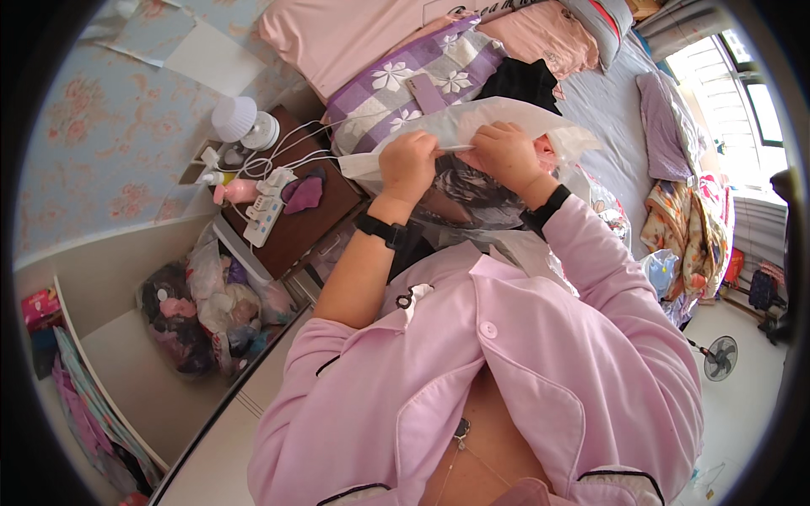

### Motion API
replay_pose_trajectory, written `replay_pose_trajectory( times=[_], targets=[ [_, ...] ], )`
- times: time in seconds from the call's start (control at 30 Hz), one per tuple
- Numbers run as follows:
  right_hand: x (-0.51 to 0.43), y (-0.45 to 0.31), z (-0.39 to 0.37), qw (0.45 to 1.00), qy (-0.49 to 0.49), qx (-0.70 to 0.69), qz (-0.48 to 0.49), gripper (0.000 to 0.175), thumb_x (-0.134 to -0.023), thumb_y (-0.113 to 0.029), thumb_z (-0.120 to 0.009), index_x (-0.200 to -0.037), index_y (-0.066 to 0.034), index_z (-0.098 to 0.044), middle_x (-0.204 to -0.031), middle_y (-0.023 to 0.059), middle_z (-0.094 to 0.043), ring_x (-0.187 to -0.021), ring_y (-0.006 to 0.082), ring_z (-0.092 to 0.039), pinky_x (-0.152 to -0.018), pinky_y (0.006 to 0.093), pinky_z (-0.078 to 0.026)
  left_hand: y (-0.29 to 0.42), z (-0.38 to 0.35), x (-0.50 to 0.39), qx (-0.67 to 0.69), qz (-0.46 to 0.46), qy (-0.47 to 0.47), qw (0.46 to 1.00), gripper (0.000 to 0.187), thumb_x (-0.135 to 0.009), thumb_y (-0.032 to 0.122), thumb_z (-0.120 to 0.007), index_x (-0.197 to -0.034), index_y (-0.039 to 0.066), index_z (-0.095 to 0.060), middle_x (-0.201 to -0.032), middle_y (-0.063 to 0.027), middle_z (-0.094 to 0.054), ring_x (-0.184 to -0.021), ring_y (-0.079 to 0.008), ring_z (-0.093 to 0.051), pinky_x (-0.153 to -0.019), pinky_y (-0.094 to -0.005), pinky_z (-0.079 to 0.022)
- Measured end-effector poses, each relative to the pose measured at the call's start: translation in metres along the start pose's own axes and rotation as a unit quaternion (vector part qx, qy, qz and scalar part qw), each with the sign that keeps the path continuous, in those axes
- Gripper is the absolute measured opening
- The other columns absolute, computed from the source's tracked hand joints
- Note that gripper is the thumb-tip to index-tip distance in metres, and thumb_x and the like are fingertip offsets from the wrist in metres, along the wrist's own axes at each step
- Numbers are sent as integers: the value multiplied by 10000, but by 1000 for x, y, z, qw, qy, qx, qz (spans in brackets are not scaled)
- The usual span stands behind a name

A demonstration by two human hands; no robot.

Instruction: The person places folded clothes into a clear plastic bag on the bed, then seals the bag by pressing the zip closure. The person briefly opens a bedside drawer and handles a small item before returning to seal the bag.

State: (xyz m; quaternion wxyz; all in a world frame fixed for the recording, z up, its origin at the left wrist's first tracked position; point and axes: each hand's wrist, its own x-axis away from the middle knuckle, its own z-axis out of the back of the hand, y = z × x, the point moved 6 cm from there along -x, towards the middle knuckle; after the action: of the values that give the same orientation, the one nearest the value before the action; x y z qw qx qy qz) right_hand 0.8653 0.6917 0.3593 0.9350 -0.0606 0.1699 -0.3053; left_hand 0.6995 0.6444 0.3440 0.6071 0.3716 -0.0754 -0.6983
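Observation:
Before my chest, a translucent white plastic bag (506, 111) is stretched between my hands. My left hand (407, 166) pinches its rim with thumb and fingers, and a flap sticks out to the left. A short way to the right, my right hand (504, 155) grips the same rim. Inside or behind the clear plastic, dark patterned fabric (484, 190) shows below my hands. Some pink fabric (544, 150) peeks out beside my right hand. Each wrist wears a black band. What lies at the bottom of the bag is hidden by my arms and shirt.
A purple phone (426, 93) lies on a checked purple blanket (395, 76) on the bed, near black cloth (519, 82). At left, a brown nightstand (329, 218) carries a power strip (266, 212), cables and a pink bottle (239, 191). Stuffed plastic bags (221, 310) fill an open cabinet.

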Motion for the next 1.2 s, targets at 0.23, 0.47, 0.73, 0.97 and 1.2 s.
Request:
replay_pose_trajectory(
  times=[0.23, 0.47, 0.73, 0.97, 1.2],
  targets=[
    [15, 33, 12, 999, 9, 36, -1, 136, -728, -129, -688, -851, -115, -633, -843, 24, -609, -848, 253, -619, -796, 391, -510, 0, 3, -10, 7, 17, -42, 999, 138, -729, 131, -771, -760, 65, -654, -796, -92, -646, -812, -314, -643, -659, -431, -494],
    [19, 29, 9, 1000, -13, 27, 4, 93, -766, -156, -657, -846, -127, -620, -869, 20, -604, -885, 242, -623, -826, 381, -492, 51, -31, -38, 1, -137, -71, 988, 113, -756, 69, -716, -842, 39, -649, -868, -123, -651, -880, -321, -646, -709, -447, -523],
    [42, 45, 32, 998, 10, 69, 7, 96, -774, -176, -670, -840, -150, -606, -899, -7, -599, -919, 206, -606, -880, 361, -463, 53, -52, -30, 18, -117, -122, 985, 36, -799, 46, -580, -767, 59, -588, -820, -124, -615, -848, -348, -628, -684, -448, -515],
    [61, 80, 42, 998, 12, 68, -1, 106, -814, -172, -690, -829, -142, -589, -882, -6, -604, -886, 213, -604, -883, 371, -463, 49, -43, -30, 13, -126, -131, 983, 45, -813, 56, -571, -771, 57, -586, -810, -117, -611, -837, -345, -624, -683, -455, -510],
    [104, 127, 55, 996, -15, 66, -58, 82, -818, -146, -678, -874, -110, -630, -913, 28, -633, -919, 248, -624, -865, 387, -486, 48, -46, -28, 13, -105, -154, 982, 39, -815, 88, -613, -790, 61, -601, -827, -114, -618, -851, -347, -621, -698, -460, -503]
  ],
)
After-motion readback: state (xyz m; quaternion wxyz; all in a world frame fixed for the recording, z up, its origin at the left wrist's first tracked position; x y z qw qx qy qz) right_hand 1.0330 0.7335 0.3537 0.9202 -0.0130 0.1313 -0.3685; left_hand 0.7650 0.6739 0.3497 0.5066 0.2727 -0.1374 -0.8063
